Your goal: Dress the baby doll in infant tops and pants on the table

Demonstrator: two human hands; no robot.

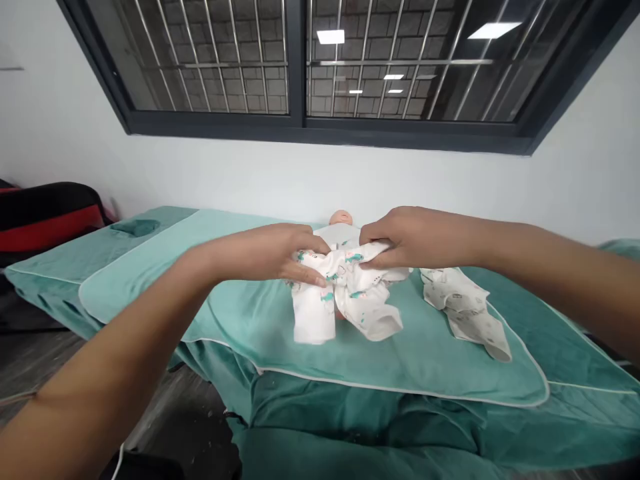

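Note:
A baby doll lies on its back on the teal bed; only its head point(341, 217) shows past my hands. White printed baby trousers point(345, 300) cover its legs, the two leg ends pointing toward me. My left hand point(280, 250) pinches the left side of the trousers' waistband. My right hand point(410, 237) grips the right side of the waistband, fingers curled into the fabric. Both hands meet over the doll's belly, which they hide.
A second white printed garment point(463, 303) lies crumpled on the teal blanket point(150, 280) to the right of the doll. A red and black bag point(47, 217) stands at the far left. A white wall and barred window rise behind the bed.

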